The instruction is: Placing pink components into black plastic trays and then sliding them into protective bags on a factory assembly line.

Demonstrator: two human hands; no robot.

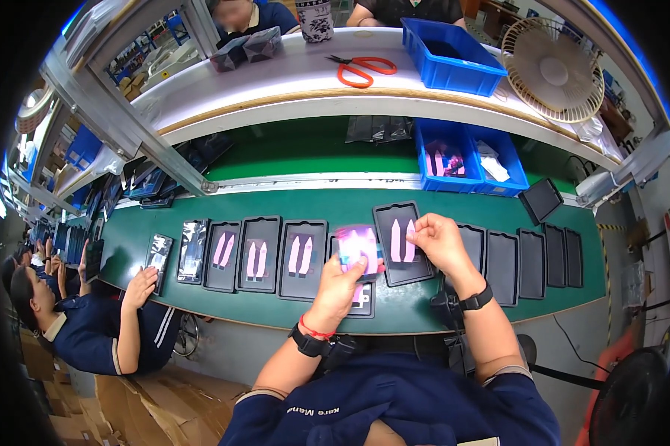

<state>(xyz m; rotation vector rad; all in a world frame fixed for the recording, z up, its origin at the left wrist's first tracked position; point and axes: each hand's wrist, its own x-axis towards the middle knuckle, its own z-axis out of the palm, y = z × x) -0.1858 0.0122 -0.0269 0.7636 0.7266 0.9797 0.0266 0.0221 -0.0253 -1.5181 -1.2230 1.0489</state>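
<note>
Bare worktop (320, 204) leaves a passage behind the black trays (503, 264). It narrows between the angled tray (418, 269) and the blue bins (448, 183).

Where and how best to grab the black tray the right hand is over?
Probably by the near short rim of the black tray, coming from the person's side: that raised edge is uncovered, while the right hand covers part of the right edge. Stay off the two pink strips lying lengthwise inside.

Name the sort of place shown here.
Likely a factory assembly or packing line: a green workbench, a row of black trays along it, and a co-worker in a matching navy shirt.
</note>
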